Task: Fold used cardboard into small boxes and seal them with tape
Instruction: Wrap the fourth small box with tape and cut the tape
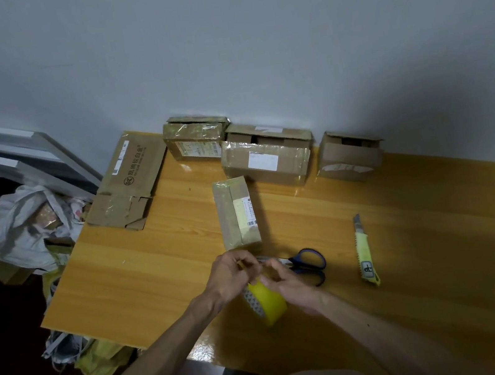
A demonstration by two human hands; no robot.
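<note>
1. Tape roll point(269, 306): yellow, stands on edge at the near side of the desk point(431, 254), between both hands.
2. Left hand point(233, 276): grip closed to a pinch at the roll's top, probably lifting the loose tape end; the end itself is too small to see.
3. Right hand point(286, 282): fingers curled over the roll, apparently steadying it against the pull.
4. Small box point(237, 213): folded and partly taped, lies just beyond the hands, within reach for sealing.
5. Scissors point(308, 264) and utility knife point(365, 252): lie flat to the right, handy for cutting tape.
6. Flattened cardboard point(130, 180) sits at the far-left corner, likely waiting stock. 3 rear boxes point(268, 161) are parked along the wall, apart from the working area.
</note>
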